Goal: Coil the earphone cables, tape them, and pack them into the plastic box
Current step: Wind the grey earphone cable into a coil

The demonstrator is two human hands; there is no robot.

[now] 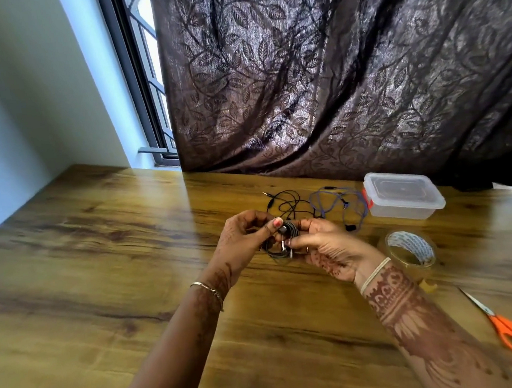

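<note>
Head view: left hand [246, 235] and right hand [322, 243] both pinch a coiled black earphone cable [279, 243] held above the wooden table [98, 256], near the clear lidded plastic box [405, 195]. Coiling looks nearly finished; taping should follow, needing the transparent tape roll [410, 249] beside that box.

- No word, number or sign can be read anywhere.
- The tape roll [411, 247] lies on the counter [130, 268], just in front of the plastic box [404, 207]. The white inside of its ring has small bluish marks printed on it. They are too tiny and blurry to read.
</note>
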